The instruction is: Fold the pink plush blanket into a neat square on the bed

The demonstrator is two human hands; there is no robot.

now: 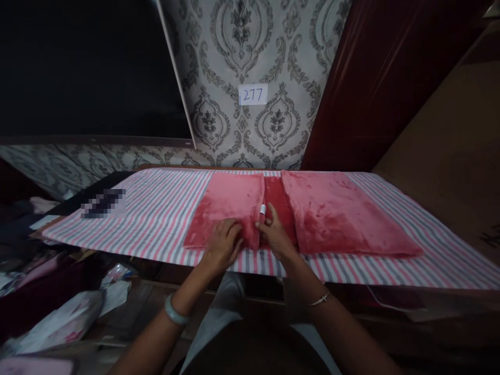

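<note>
A pink-red plush cloth point(332, 208) lies on a striped cover, its left and right parts folded inward. Between the two folds runs a darker red strip point(278, 195). My left hand point(223, 242) is on the left fold, its fingers curled at the bunched plush near the inner edge; blur softens the fingertips. At that same edge my right hand point(276, 234) pinches the plush between thumb and fingers, with the index finger raised. Beside the right fingertips a small white tag point(263, 209) sticks up from the edge.
The pink, grey and white striped cover point(156, 208) spreads over a table against a patterned wall. A large dark screen point(89, 67) hangs at the left. On the wall is a paper marked 277 point(253, 94). Bags and clothes point(58, 317) lie at the lower left.
</note>
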